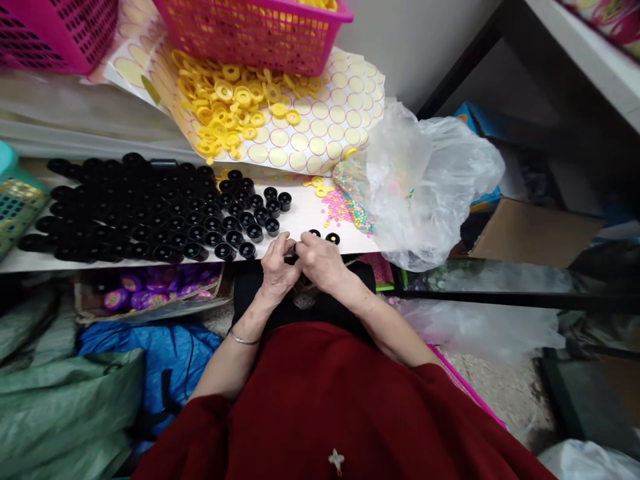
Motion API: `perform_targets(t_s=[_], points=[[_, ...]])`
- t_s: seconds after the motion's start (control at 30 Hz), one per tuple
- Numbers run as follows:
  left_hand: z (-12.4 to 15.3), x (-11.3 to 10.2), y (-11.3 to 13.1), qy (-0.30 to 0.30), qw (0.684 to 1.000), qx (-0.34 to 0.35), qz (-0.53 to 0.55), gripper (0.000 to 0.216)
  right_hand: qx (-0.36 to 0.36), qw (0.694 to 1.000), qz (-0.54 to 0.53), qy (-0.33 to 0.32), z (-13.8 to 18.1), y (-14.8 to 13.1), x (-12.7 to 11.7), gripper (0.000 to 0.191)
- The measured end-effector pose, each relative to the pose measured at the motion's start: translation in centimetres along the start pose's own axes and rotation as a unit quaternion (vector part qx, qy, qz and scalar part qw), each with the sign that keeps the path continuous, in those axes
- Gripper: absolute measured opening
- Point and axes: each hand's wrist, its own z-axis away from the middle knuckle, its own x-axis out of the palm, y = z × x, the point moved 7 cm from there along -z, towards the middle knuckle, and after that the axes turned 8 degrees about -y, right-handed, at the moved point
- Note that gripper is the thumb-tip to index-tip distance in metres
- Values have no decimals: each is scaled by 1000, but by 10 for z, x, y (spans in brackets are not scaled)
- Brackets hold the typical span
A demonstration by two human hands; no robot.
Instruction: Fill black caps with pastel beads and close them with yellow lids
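Observation:
My left hand [278, 268] and my right hand [321, 263] meet at the table's front edge. Between their fingertips a bit of a small black cup [293, 249] shows; the left fingers are closed around it. My right fingers are bent and pressed together over that cup, and whatever they pinch is hidden. Just beyond the right hand stand two black cups, one with a yellow bead-like piece [333, 238] inside. Rows of black cups [213, 239] fill the table to the left. Small pink pieces [338, 205] lie scattered ahead of my right hand.
Yellow plastic rings [227, 100] are heaped on a sheet of round stickers [320, 127] below a pink basket [260, 33]. A clear plastic bag [425, 180] with colored beads lies to the right. Purple-wrapped items fill a box [150, 312] under the table.

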Motion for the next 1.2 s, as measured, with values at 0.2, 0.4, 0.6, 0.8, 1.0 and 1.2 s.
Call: perform_targets(t_s=[0.2,0.4,0.6,0.8,1.0,1.2], points=[[-5,3,-3,-8,999,-30,-25,42,25,932,-245,265,30,87,-22,13],[-8,5,-5,18,999,-22,-29,35,131,937,-220,237,23,142,1,15],[-9,-5,4,24,997,23,-68,46,190,965,-95,154,5,137,18,23],[-5,-33,13,125,979,58,-148,24,200,970,-48,130,3,134,18,26],[9,-13,21,82,990,47,-102,45,199,970,-42,137,20,128,16,24],[8,5,2,-1,994,-104,-25,57,144,917,-313,199,48,116,27,34]])
